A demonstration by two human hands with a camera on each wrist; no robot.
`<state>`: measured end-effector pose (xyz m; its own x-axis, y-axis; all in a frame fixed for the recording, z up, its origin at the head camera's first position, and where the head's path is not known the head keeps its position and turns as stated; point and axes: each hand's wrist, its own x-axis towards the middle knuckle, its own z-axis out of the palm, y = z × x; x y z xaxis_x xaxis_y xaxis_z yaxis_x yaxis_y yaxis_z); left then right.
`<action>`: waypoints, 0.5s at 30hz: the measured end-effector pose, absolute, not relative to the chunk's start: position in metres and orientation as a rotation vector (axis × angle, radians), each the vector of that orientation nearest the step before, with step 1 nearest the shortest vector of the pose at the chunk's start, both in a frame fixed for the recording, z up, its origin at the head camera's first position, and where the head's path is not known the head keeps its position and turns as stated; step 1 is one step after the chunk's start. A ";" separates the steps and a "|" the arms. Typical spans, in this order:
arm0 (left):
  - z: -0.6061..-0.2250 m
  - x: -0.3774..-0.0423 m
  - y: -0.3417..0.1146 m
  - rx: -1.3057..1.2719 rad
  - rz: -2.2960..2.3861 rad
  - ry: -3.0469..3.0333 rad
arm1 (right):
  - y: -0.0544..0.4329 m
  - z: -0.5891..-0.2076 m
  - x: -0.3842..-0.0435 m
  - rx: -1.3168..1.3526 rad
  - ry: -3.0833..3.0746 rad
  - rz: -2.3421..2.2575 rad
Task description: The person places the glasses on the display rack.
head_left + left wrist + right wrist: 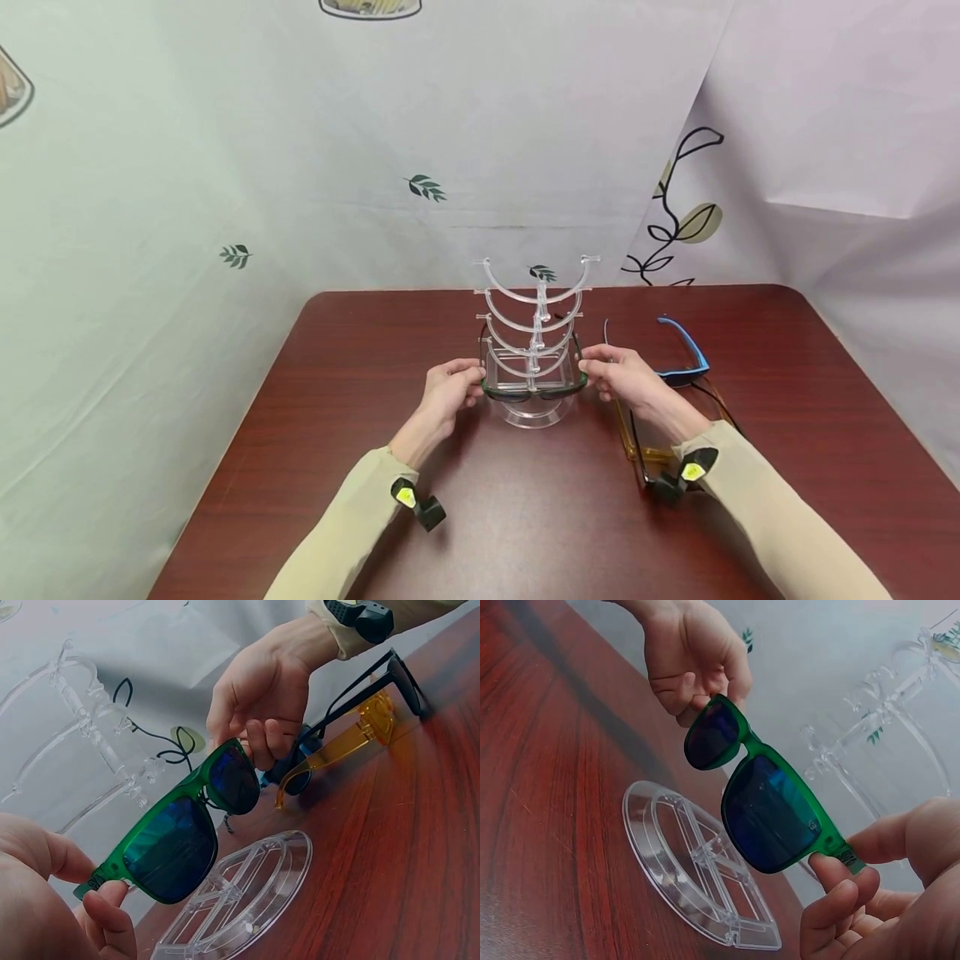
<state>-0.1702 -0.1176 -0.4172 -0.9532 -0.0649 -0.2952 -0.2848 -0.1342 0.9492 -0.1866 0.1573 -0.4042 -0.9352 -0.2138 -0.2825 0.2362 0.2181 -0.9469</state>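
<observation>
Green-framed sunglasses (pixel 176 832) with dark blue-green lenses are held level between both hands, in front of a clear plastic glasses stand (pixel 537 333). My left hand (pixel 448 390) pinches one end of the frame near the hinge, thumb on one side and fingers on the other. At the opposite hinge, my right hand (pixel 626 379) pinches the frame the same way. The temples reach back along both sides of the stand's lowest curved arm. Above the sunglasses, the upper arms of the stand carry no glasses. Its round base (pixel 697 870) rests on the table below the lenses.
Right of the stand lie several other glasses: a blue-framed pair (pixel 686 358), a yellow pair (pixel 375 720) and a black pair (pixel 401 682), partly behind my right forearm. The dark red wooden table (pixel 337 358) ends at a patterned white cloth (pixel 450 125).
</observation>
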 end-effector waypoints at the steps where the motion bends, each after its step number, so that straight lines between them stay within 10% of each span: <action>1: -0.417 -0.171 -0.117 -0.404 2.223 1.966 | 0.157 -0.404 -0.187 0.024 2.146 -1.765; 15: -0.420 -0.183 -0.116 -0.439 2.203 1.993 | 0.156 -0.410 -0.200 0.021 2.084 -1.812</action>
